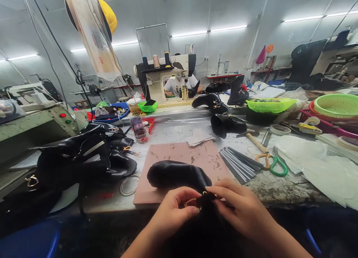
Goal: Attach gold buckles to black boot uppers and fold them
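A black leather boot upper lies across the pinkish board, its near end reaching toward me off the table edge. My left hand pinches a gold metal buckle between thumb and fingers. On the other side of the buckle, my right hand grips a dark part of the boot, probably a strap, close to a small gold ring. Both hands nearly meet in front of the boot. The strap's exact path between my fingers is too dark to make out.
Black boot uppers are heaped at left; others lie at the back right. Beside the board are dark strips, green-handled scissors, a hammer and a tape roll. A co-worker sits behind a sewing machine.
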Motion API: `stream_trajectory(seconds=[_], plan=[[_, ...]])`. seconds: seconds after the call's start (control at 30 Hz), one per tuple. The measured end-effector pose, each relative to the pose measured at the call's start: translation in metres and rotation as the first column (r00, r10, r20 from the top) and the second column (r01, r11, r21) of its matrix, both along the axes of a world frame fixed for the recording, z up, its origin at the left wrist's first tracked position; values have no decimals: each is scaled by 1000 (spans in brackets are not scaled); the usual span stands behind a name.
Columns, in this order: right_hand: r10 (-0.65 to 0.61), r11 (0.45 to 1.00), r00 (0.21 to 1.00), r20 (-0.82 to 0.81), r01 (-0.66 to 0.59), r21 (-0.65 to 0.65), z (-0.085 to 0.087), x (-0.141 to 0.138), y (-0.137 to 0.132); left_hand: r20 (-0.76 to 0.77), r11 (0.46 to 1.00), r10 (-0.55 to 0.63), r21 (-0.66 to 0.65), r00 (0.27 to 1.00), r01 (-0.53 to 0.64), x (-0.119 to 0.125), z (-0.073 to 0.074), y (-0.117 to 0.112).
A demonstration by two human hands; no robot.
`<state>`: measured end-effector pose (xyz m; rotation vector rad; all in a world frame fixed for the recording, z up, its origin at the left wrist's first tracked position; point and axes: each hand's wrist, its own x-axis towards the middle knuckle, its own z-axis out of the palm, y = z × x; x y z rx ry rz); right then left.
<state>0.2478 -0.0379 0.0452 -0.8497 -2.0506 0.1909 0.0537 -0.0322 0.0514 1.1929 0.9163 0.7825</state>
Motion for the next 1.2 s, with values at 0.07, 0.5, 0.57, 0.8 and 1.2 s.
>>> stream_trajectory(seconds=[0.07, 0.5, 0.57, 0.8, 1.2], plan=[[16, 1000, 999, -40, -16, 0, 4, -3, -2, -10, 1000, 5, 15, 1000, -5, 0, 0, 0], [-91, 871, 958, -273, -56, -488, -5, -16, 17, 19, 999, -11, 33, 1000, 10, -3, 0, 2], [-107, 878, 948, -301, -52, -476, -5, -20, 19, 15, 1000, -4, 27, 1000, 3, -3, -1, 2], [-12, 813, 997, -71, -32, -581, 6, -22, 18, 14, 999, 41, 27, 999, -42, -3, -2, 0], [92, 917, 992, 91, -49, -395, 1, -7, 0, -23, 999, 29, -24, 999, -29, -5, -3, 0]])
